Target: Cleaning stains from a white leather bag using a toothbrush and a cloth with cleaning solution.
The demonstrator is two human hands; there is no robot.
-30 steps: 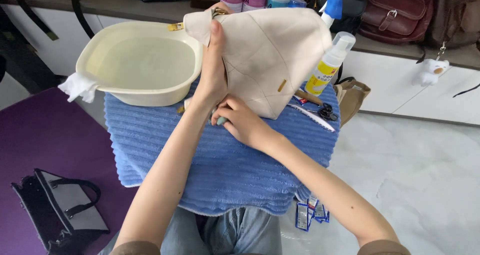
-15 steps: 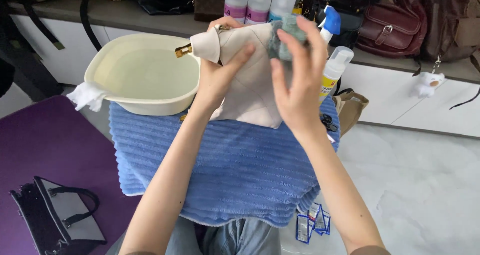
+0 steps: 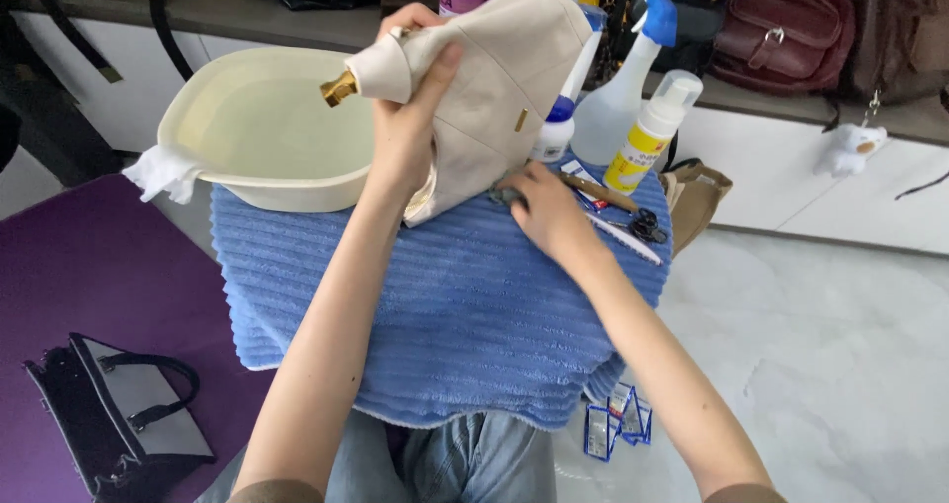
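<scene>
Since half a second ago the right hand point(image 3: 542, 207) has dropped from the cream handbag point(image 3: 499, 78) to the blue ribbed towel point(image 3: 445, 295), fingers curled on a small dark thing, perhaps a cloth; what it is cannot be told. The left hand point(image 3: 407, 118) holds the bag upright by its corner near the gold fitting point(image 3: 338, 88), its grip closed on the fabric, so one face is turned to the person. Left stands a cream basin point(image 3: 198, 127) with a white rag point(image 3: 163, 170) over its rim; right, a clear spray bottle with blue trigger point(image 3: 633, 78), a yellow-labelled pump bottle point(image 3: 652, 132) and scissors point(image 3: 645, 226)
</scene>
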